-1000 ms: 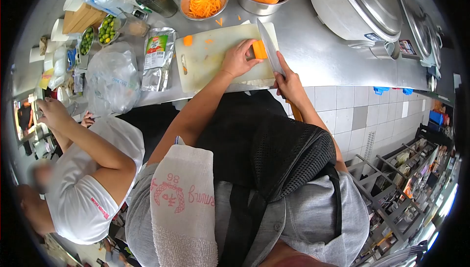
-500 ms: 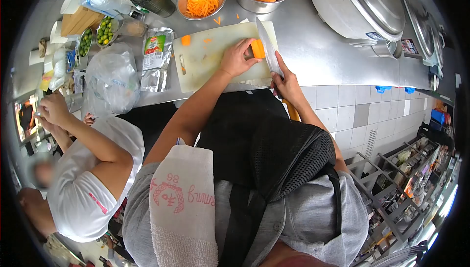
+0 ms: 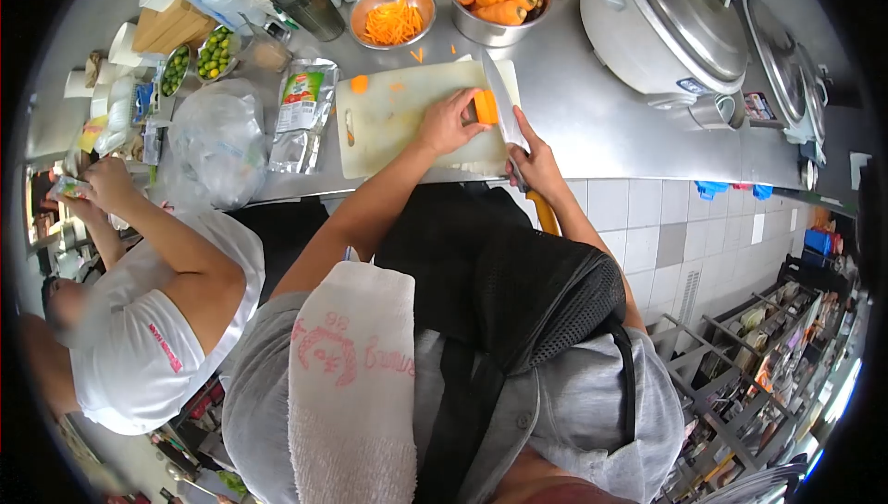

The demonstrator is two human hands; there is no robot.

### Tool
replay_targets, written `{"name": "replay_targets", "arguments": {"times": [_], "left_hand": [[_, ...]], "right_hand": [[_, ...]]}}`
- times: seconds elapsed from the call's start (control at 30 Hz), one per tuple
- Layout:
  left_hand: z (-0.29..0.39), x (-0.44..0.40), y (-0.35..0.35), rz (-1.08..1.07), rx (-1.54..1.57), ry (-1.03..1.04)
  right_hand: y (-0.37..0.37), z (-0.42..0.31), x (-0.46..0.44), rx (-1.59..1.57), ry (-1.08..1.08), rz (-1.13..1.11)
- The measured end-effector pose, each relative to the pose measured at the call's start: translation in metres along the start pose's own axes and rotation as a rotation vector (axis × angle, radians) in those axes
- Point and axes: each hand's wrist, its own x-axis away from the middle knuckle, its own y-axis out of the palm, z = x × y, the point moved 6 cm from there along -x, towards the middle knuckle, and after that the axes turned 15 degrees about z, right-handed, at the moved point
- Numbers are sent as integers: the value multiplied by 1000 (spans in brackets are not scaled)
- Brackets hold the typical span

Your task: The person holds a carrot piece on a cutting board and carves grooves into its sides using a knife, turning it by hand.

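Observation:
On a pale cutting board [image 3: 393,129], my left hand [image 3: 449,125] grips a short block of peeled carrot [image 3: 485,107], fingers on one side and thumb on the other. My right hand [image 3: 536,164] is closed round the handle of a large kitchen knife [image 3: 502,97]. The blade stands just right of the carrot, its tip towards the far edge of the board. Whether blade and carrot touch, I cannot tell. A small carrot piece [image 3: 359,84] lies at the board's far left corner, with thin scraps near it.
Behind the board stand a bowl of carrot strips [image 3: 392,23] and a metal pot of whole carrots [image 3: 500,12]. A large cooker [image 3: 652,32] is at right. A foil pouch [image 3: 301,116] and plastic bag [image 3: 219,143] lie left, beside a person in white [image 3: 176,319].
The view has shifted slightly. The knife and carrot stay close together in my hands. The person at left has moved their hands and now holds a small packet.

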Motion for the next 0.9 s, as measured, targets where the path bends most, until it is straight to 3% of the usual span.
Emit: {"name": "replay_targets", "arguments": {"times": [0.37, 0.83, 0.9], "left_hand": [[-2, 2, 1, 8, -26, 17], [3, 7, 2, 85, -52, 18], [4, 9, 4, 139, -40, 99]], "right_hand": [[5, 5, -4, -8, -14, -33], [1, 19, -7, -322, 79, -111], [3, 26, -7, -347, 45, -125]]}}
